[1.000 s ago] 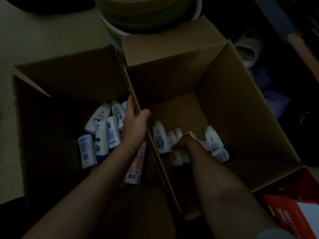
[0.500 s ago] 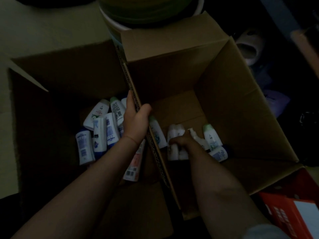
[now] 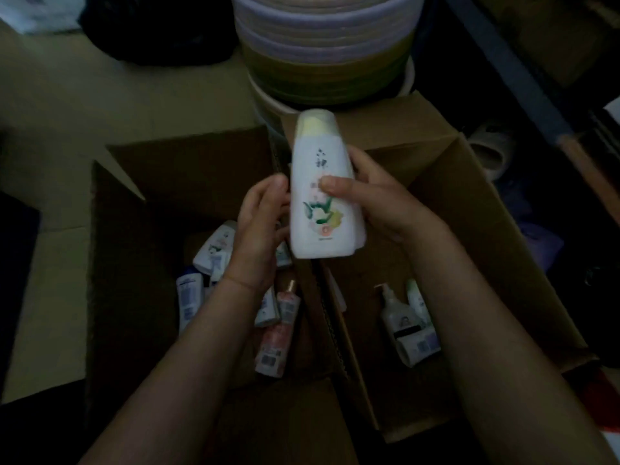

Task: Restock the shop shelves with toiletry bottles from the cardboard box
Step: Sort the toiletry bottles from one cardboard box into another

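Observation:
A white toiletry bottle (image 3: 323, 193) with a pale yellow cap and a flower label stands upright in the air above two open cardboard boxes. My right hand (image 3: 379, 199) grips it from the right, thumb across the label; a second white bottle seems tucked behind it. My left hand (image 3: 260, 226) touches the bottle's left edge with curled fingers. Below, the left box (image 3: 141, 263) holds several white, blue and pink bottles (image 3: 275, 333). The right box (image 3: 486, 236) holds a pump bottle (image 3: 399, 317) and a few others.
A stack of round tubs (image 3: 322, 52) stands just beyond the boxes. A pale slipper (image 3: 493, 152) lies on the dark floor to the right, near a slanted blue bar (image 3: 516, 72). A red carton (image 3: 600, 397) shows at the lower right edge. Pale floor lies to the left.
My right hand has lifted a white bottle out of the right box up to chest height. My left hand left the box divider and rose to meet the bottle.

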